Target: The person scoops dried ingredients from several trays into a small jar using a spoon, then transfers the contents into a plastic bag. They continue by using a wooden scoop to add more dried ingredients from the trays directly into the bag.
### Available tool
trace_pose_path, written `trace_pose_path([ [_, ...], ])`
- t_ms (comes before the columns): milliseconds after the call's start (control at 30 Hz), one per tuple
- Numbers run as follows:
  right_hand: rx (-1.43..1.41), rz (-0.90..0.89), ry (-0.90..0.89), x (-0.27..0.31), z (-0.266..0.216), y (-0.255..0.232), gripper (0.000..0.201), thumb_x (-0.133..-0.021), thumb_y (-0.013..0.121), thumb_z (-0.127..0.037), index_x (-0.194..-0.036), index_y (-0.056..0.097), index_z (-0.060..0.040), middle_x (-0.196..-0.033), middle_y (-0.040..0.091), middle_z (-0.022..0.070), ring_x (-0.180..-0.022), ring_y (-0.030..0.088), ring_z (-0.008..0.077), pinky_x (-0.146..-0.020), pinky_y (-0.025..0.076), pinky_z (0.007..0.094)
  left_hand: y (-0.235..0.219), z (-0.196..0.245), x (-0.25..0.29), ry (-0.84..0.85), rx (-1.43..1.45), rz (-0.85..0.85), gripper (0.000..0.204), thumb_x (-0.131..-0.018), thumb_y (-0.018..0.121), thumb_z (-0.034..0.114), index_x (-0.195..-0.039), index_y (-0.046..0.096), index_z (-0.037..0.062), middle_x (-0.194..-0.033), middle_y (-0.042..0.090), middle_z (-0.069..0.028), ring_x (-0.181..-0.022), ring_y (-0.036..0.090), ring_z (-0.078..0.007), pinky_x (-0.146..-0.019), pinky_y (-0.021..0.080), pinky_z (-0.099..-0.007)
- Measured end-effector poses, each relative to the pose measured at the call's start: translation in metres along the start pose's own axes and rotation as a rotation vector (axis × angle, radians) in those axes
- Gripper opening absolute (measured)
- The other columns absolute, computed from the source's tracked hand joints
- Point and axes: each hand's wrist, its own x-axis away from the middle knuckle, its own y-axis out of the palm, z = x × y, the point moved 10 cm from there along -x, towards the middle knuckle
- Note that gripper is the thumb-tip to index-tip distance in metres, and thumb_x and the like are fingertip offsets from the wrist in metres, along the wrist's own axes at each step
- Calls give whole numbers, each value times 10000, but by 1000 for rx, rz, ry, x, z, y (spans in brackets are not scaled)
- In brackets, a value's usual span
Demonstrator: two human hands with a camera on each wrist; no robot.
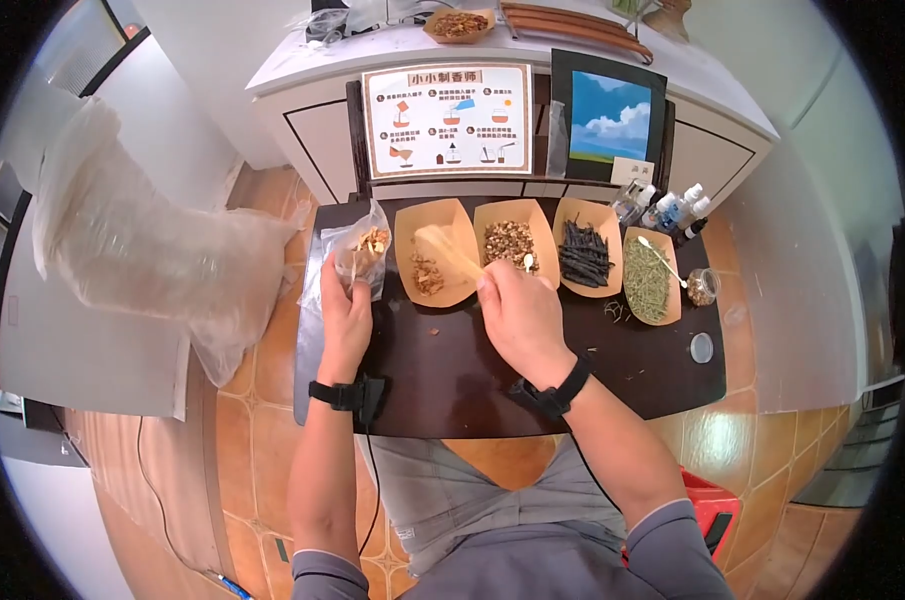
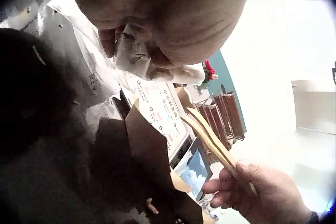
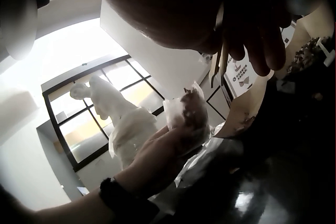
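My left hand grips a small clear plastic bag, its mouth upward and brown dried pieces showing inside. In the right wrist view the fingers wrap round the lower part of this bag. My right hand holds pale wooden tongs, whose tips reach over the leftmost paper tray. Two separate arms of the tongs show in the left wrist view. Brown dried flakes lie in that tray below the tongs. My right hand overlaps the near edge of the tray of mixed brown bits.
Farther right stand a tray of dark sticks and one of green needle-like herb with a white spoon. Beyond them are a small jar, its lid and several spray bottles. An instruction sheet stands behind the trays.
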Motion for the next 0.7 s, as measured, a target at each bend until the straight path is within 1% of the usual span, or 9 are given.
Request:
trace_pose_path([
  [33,-80,31,77,0,7,-5,178,-1072,607,-197,-966,604,-54,-825,706,130,-796,692,379,-749,507,507,1,6,2,-29,73,-3,478,-1042,503,-20,-1519,467,-18,-1399,616,-118,-1287,594,-205,-1128,441,-338],
  [100,-223,71,257,0,27,-7,249,-1088,633,-254,-990,608,-26,-823,714,165,-729,701,383,-649,531,489,0,17,6,-19,89,6,473,-1046,501,-18,-1517,469,-18,-1397,614,-117,-1292,588,-206,-1130,439,-340],
  [133,-224,74,256,-3,26,-8,249,-1088,633,-254,-990,608,-26,-823,714,165,-729,701,383,-649,531,489,1,22,8,-10,105,16,468,-1049,499,-16,-1516,471,-17,-1396,612,-115,-1297,582,-207,-1132,438,-342],
  [200,-434,109,295,-12,22,-12,347,-1074,677,-345,-999,606,-13,-773,689,168,-695,696,349,-651,539,457,4,31,14,10,101,39,466,-1051,497,-16,-1516,473,-16,-1401,605,-115,-1303,576,-209,-1135,436,-345],
  [233,-508,55,369,-15,19,-6,428,-1034,726,-422,-992,645,-3,-746,671,166,-670,689,320,-652,544,438,6,36,18,26,97,60,464,-1053,496,-17,-1517,474,-14,-1407,599,-114,-1310,569,-212,-1138,434,-349],
  [333,-638,-23,243,-39,-15,0,453,-1005,745,-441,-940,692,4,-716,677,167,-657,689,325,-650,544,437,18,54,32,41,205,77,458,-1058,492,-20,-1516,479,-8,-1423,582,-116,-1318,559,-210,-1145,431,-355],
  [433,-587,-144,277,-54,-30,8,434,-978,751,-414,-876,721,7,-702,691,174,-664,709,330,-649,547,441,27,62,44,23,244,33,467,-1082,480,-10,-1546,433,-6,-1455,562,-118,-1339,552,-206,-1163,425,-361],
  [667,-439,-191,270,-62,-35,11,323,-946,715,-295,-843,723,11,-712,708,185,-705,738,360,-661,556,459,47,59,61,6,345,-54,512,-1103,490,-19,-1594,345,-5,-1494,523,-114,-1352,541,-180,-1168,426,-340],
  [700,-390,-211,267,-63,-37,10,304,-944,721,-268,-849,716,21,-711,710,152,-674,713,277,-642,538,426,50,54,64,-40,377,-69,530,-1093,488,-33,-1600,338,1,-1497,519,-114,-1358,540,-183,-1170,429,-340],
])
